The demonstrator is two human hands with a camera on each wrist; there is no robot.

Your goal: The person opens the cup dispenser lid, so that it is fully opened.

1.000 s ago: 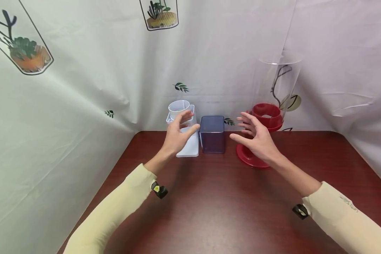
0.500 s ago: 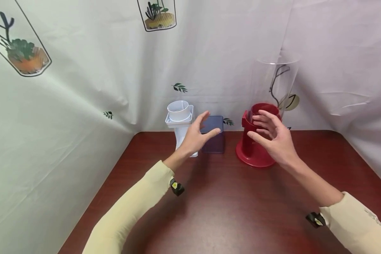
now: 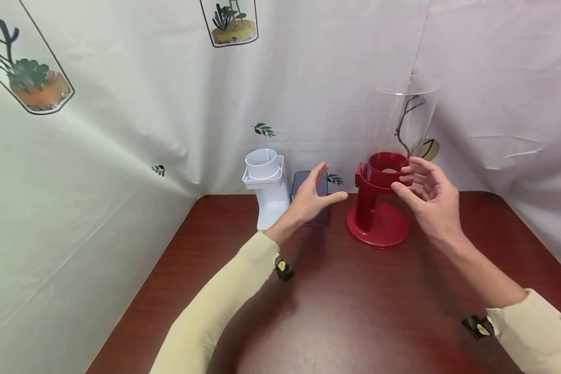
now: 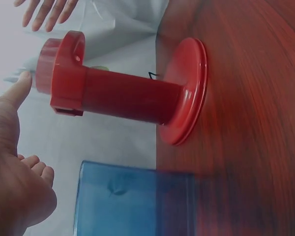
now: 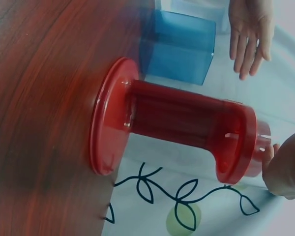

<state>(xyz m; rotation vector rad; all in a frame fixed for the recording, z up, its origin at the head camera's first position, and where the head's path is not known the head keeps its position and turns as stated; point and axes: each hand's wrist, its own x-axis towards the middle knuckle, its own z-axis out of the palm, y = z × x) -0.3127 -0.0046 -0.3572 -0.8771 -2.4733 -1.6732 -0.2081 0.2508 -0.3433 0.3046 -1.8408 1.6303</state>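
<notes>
A red stand [image 3: 366,208] with a round base and a ring-shaped top carries a tall clear cylinder [image 3: 397,114], upright near the back of the table. My left hand [image 3: 310,200] hovers left of the stand, fingers spread and thumb pointing toward it, holding nothing. On the other side, my right hand [image 3: 432,200] is raised beside the ring with loosely bent fingers and nothing in its grasp; its fingertips overlap the ring's right edge in the head view. Seen from the right wrist, the red stand [image 5: 172,115] lies between both hands.
Left of the stand, a translucent blue box [image 3: 320,215] is partly hidden behind my left hand. A white stand [image 3: 271,195] with a round cup-like top is beside the box. A printed white cloth [image 3: 205,104] hangs behind the dark red-brown table [image 3: 346,301].
Both hands have moved right, the left from before the white stand to beyond the blue box, the right from in front of the red stand to its right side. The objects stay put.
</notes>
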